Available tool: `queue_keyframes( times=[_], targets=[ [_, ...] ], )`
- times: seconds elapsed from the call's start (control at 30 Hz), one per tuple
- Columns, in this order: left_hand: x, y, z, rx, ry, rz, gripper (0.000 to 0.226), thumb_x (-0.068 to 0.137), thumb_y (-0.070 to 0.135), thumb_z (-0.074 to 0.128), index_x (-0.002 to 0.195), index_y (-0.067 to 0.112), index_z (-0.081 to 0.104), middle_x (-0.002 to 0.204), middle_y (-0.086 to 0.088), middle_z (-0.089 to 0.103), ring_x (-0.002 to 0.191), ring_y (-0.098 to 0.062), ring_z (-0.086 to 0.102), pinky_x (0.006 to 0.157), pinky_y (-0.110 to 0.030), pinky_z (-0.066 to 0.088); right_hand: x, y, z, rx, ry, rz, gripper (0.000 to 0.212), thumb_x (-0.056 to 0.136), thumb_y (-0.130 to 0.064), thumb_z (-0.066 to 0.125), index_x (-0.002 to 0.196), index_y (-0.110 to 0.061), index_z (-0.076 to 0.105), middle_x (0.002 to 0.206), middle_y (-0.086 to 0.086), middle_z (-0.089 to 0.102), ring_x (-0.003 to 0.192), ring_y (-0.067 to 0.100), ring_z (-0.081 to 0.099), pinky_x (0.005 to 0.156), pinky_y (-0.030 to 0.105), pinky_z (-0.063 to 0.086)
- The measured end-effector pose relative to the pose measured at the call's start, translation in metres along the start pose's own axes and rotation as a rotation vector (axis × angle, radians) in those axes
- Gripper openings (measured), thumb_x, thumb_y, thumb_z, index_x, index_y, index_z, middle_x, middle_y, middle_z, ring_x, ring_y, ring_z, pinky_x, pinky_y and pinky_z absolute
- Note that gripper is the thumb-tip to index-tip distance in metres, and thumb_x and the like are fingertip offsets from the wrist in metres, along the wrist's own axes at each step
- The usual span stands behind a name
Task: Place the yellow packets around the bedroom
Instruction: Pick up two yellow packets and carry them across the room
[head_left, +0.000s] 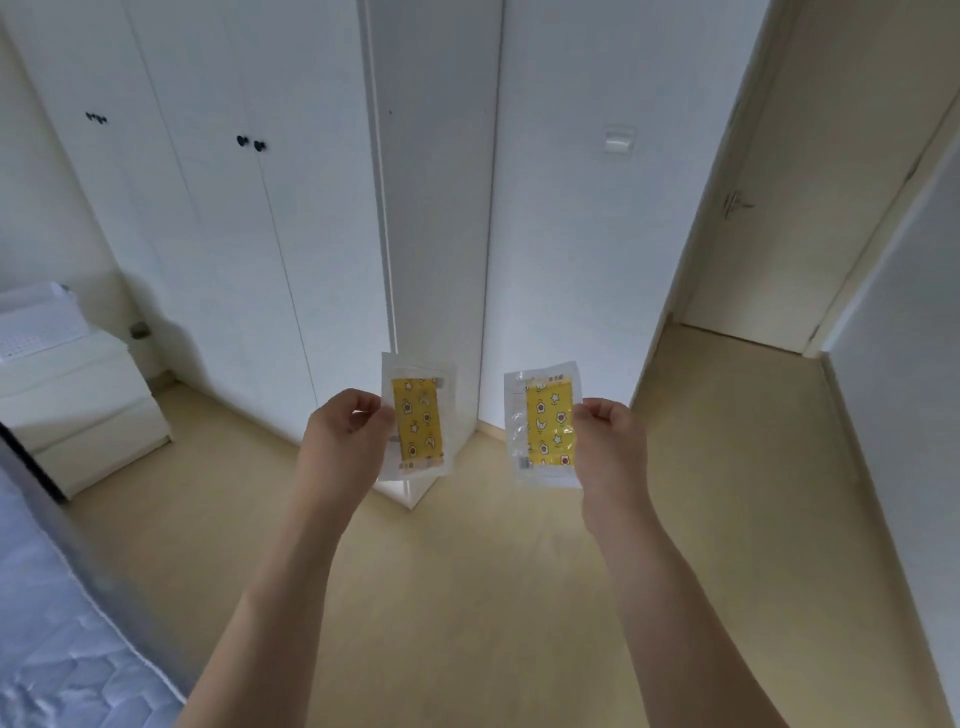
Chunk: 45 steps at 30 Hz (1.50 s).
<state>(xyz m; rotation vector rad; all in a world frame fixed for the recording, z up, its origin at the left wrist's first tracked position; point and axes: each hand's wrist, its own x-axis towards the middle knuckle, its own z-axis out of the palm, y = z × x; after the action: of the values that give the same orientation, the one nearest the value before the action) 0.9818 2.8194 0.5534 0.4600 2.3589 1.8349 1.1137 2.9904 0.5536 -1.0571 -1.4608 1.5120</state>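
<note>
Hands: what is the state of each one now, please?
Left hand: pinches the left yellow packet.
Right hand: pinches the right yellow packet.

Wardrobe (234, 208) left, door (779, 208) right; nightstand (78, 405) left of wardrobe, beside bed (62, 623).

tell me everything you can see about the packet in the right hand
The packet in the right hand is a flat, clear, crinkly plastic sleeve with a yellow insert printed with stars, moons and flower-like shapes; small print runs along its left edge, too small to read. It looks sealed. It is held upright in the air, facing the camera, above the floor. Only the right hand touches it, pinching its right edge.
</note>
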Motion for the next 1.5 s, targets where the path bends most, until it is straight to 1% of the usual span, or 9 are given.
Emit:
queue_keyframes(
  times=[0.43,0.6,0.77,0.97,1.03,1.1,1.3,1.4,1.5],
  targets=[
    [0.248,-0.003,-0.007,-0.017,0.237,-0.053,0.013,0.091,0.019,0.053,0.086,0.017,0.064,0.081,0.011,0.073,0.063,-0.004,0.063,0.053,-0.023,0.041,0.180,-0.035,0.249,-0.048,-0.349,-0.064,0.016,0.097,-0.014,0.050,0.109,-0.015,0.059,0.090,-0.010,0.059,0.068,0.002,0.052,0.051,0.014,0.039],
    [0.326,-0.045,-0.063,0.008,0.396,-0.118,0.013,0.094,0.018,0.054,0.087,0.018,0.065,0.082,0.006,0.074,0.049,0.001,0.054,0.049,-0.020,0.038,0.206,-0.016,0.384,-0.025,-0.516,0.007,0.016,0.096,-0.014,0.050,0.109,-0.013,0.060,0.088,-0.007,0.059,0.068,0.006,0.052,0.056,0.022,0.042],
    [0.435,-0.080,-0.118,0.052,0.532,-0.135,0.011,0.096,0.019,0.055,0.089,0.019,0.064,0.080,0.006,0.071,0.055,-0.003,0.056,0.049,-0.019,0.041,0.241,-0.002,0.533,0.023,-0.659,0.029,0.014,0.095,-0.013,0.050,0.105,-0.015,0.060,0.090,-0.005,0.060,0.073,0.006,0.055,0.056,0.023,0.043],
    [0.565,-0.085,-0.194,0.105,0.663,-0.191,0.013,0.094,0.019,0.058,0.083,0.020,0.065,0.073,0.000,0.070,0.057,-0.021,0.057,0.056,-0.036,0.048,0.279,-0.030,0.703,0.056,-0.790,0.047,0.016,0.095,-0.014,0.050,0.106,-0.014,0.061,0.094,-0.004,0.065,0.078,0.010,0.063,0.056,0.022,0.045],
    [0.600,-0.086,-0.220,0.085,0.722,-0.179,0.012,0.093,0.019,0.058,0.083,0.020,0.065,0.078,-0.003,0.072,0.066,-0.033,0.065,0.064,-0.047,0.056,0.283,-0.036,0.754,0.059,-0.824,0.036,0.015,0.095,-0.014,0.050,0.105,-0.015,0.061,0.096,-0.003,0.066,0.080,0.011,0.064,0.056,0.021,0.046],
    [0.628,-0.092,-0.244,0.082,0.771,-0.192,0.012,0.093,0.018,0.059,0.083,0.019,0.066,0.083,-0.001,0.074,0.077,-0.030,0.071,0.072,-0.054,0.059,0.282,-0.037,0.801,0.036,-0.867,0.031,0.014,0.095,-0.015,0.051,0.105,-0.015,0.061,0.100,-0.001,0.067,0.084,0.013,0.065,0.059,0.022,0.047],
    [0.713,-0.135,-0.308,0.010,0.855,-0.262,0.013,0.093,0.018,0.058,0.082,0.016,0.065,0.081,-0.001,0.075,0.079,-0.034,0.071,0.072,-0.050,0.058,0.275,-0.032,0.935,-0.006,-0.989,0.025,0.016,0.095,-0.015,0.050,0.106,-0.016,0.061,0.092,-0.009,0.064,0.077,0.007,0.062,0.056,0.021,0.045],
    [0.764,-0.157,-0.350,0.015,0.880,-0.263,0.012,0.094,0.018,0.056,0.085,0.015,0.065,0.083,0.000,0.075,0.069,-0.022,0.069,0.059,-0.038,0.054,0.268,-0.027,1.012,-0.015,-1.035,0.010,0.016,0.095,-0.015,0.050,0.105,-0.015,0.062,0.090,-0.009,0.064,0.074,0.005,0.061,0.055,0.019,0.044],
    [0.819,-0.177,-0.400,0.020,0.918,-0.243,0.012,0.095,0.020,0.056,0.088,0.015,0.064,0.083,0.001,0.075,0.072,-0.019,0.071,0.062,-0.038,0.055,0.263,-0.025,1.095,-0.002,-1.067,-0.016,0.016,0.096,-0.015,0.050,0.106,-0.015,0.062,0.090,-0.009,0.064,0.075,0.004,0.060,0.055,0.019,0.044]
  ],
)
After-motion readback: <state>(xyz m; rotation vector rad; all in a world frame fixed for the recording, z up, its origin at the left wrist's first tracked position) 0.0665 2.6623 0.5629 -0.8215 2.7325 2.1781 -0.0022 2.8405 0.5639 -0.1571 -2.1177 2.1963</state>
